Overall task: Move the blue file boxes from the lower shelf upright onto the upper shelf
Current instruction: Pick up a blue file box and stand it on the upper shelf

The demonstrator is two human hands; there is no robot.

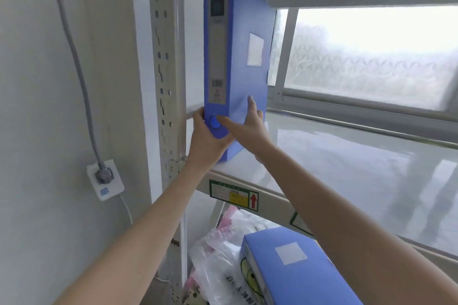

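Note:
A blue file box [238, 57] stands upright at the left end of the upper shelf [347, 168], its spine with a long label facing me. My left hand [207, 138] grips the bottom of the spine from the left and below. My right hand [249, 126] presses flat against the box's right face, fingers pointing up. A second blue file box [297, 270] lies flat on the lower shelf, below my right forearm, with a white label on top.
The shelf's perforated metal post [166, 69] rises just left of the upright box. Plastic bags [223, 255] lie beside the flat box below. A wall socket with a grey plug [105, 178] sits at the left. A frosted window [371, 57] is behind the shelf.

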